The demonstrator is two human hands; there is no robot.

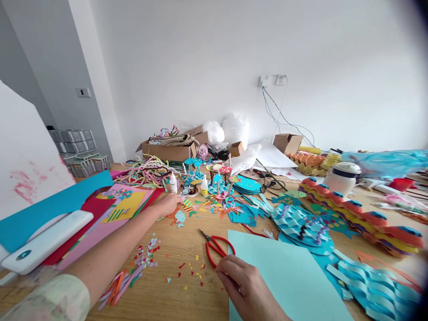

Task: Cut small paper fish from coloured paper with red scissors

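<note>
My left hand (pixel 169 204) reaches out across the wooden table, its fingers drawn together by a yellow-and-green striped paper fish (pixel 189 205). What those fingers hold, if anything, is hidden. An orange paper fish (pixel 173 215) and a light blue paper fish (pixel 180 217) lie just in front of it. Two white glue bottles (pixel 173 183) stand close behind. In the foreground, my right hand (pixel 249 285) is closed at the red handle loops of a pair of scissors (pixel 216 247), whose tips point away to the left. A light blue sheet of paper (pixel 274 272) lies under this hand.
Paper scraps (pixel 192 269) and strips (pixel 117 287) litter the table. At left lie coloured sheets (pixel 87 256) and a white machine (pixel 47 240). Woven blue paper pieces (pixel 297 227) and painted egg cartons (pixel 361 214) fill the right. A cardboard box (pixel 169 151) stands by the wall.
</note>
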